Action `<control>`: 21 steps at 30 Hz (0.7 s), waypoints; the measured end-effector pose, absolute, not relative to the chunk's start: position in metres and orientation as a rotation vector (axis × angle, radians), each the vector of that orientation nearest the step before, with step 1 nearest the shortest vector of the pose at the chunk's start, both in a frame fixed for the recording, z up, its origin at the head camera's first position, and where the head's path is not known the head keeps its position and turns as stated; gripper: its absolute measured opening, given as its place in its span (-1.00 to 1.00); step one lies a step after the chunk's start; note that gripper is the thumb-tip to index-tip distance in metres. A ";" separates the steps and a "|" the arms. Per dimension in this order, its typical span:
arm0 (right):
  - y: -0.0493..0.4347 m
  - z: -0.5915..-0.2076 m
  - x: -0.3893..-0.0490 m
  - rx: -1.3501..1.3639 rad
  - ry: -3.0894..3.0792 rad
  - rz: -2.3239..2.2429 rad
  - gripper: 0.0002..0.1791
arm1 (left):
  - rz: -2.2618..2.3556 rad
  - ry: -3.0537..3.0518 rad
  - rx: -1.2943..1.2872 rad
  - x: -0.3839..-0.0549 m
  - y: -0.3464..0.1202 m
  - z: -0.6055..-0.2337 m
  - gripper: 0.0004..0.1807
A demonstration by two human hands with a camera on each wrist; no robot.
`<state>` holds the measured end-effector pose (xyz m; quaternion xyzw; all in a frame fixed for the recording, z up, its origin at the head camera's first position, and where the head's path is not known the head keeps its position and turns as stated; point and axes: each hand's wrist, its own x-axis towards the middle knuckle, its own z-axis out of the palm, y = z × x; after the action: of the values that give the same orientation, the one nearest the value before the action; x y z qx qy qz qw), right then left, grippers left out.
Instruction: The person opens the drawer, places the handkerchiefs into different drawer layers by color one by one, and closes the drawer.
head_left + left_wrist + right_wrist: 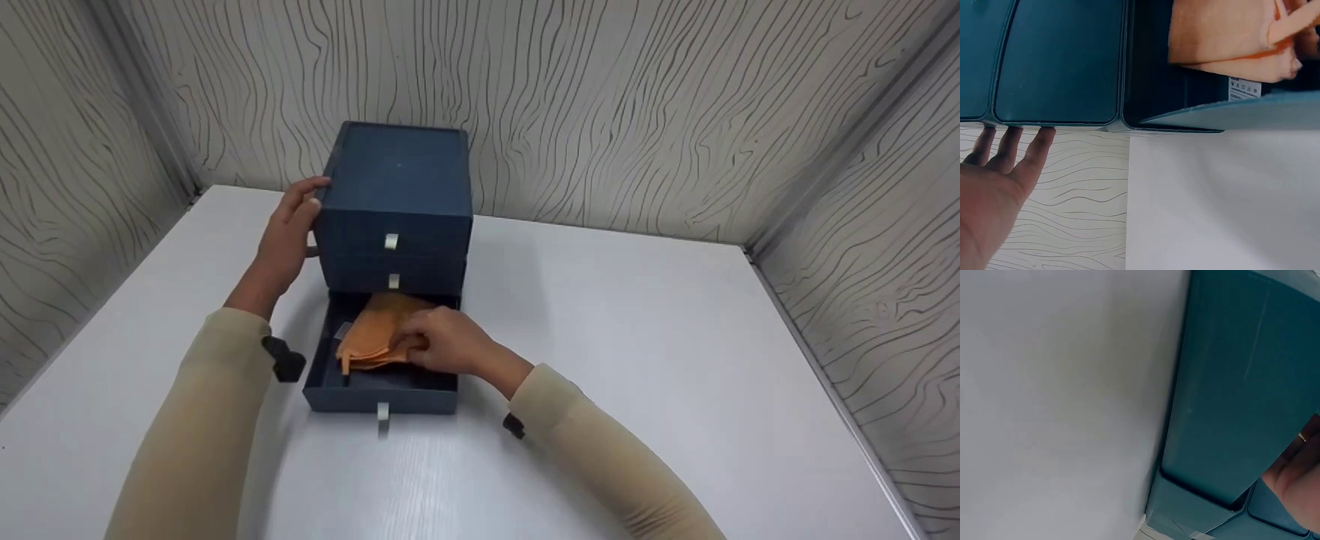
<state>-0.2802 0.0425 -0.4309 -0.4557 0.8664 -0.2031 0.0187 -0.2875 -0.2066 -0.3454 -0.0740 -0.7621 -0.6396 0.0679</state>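
A dark blue three-drawer box stands on the table with its bottom drawer pulled out. Folded in that drawer is an orange cloth with a hanging loop at its front corner. My right hand reaches over the drawer's right wall, fingers curled at the cloth's right edge and pinching it; in the right wrist view the drawer wall hides most fingertips. My left hand rests against the box's left side near the top, its extended fingers touching the side in the left wrist view.
The two upper drawers are closed and have small light pull tabs. A printed white label shows beside the cloth. The white table is bounded by wood-patterned panels at the back and sides.
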 end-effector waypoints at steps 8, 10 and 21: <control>0.050 -0.433 -0.277 -1.377 2.614 -0.703 -0.75 | -1.931 -2.287 -0.220 -0.298 -0.212 -0.355 -0.53; 0.053 -0.432 -0.275 -1.391 2.599 -0.719 -0.76 | -1.930 -2.282 -0.220 -0.304 -0.214 -0.361 -0.53; 0.059 -0.414 -0.252 -1.595 2.536 -0.835 -0.70 | -1.945 -2.273 -0.216 -0.310 -0.216 -0.366 -0.53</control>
<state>-0.2519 0.0587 -0.4144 -0.5129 0.8152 -0.2685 0.0159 -0.3097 -0.2165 -0.3659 -0.0718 -0.7559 -0.6469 0.0710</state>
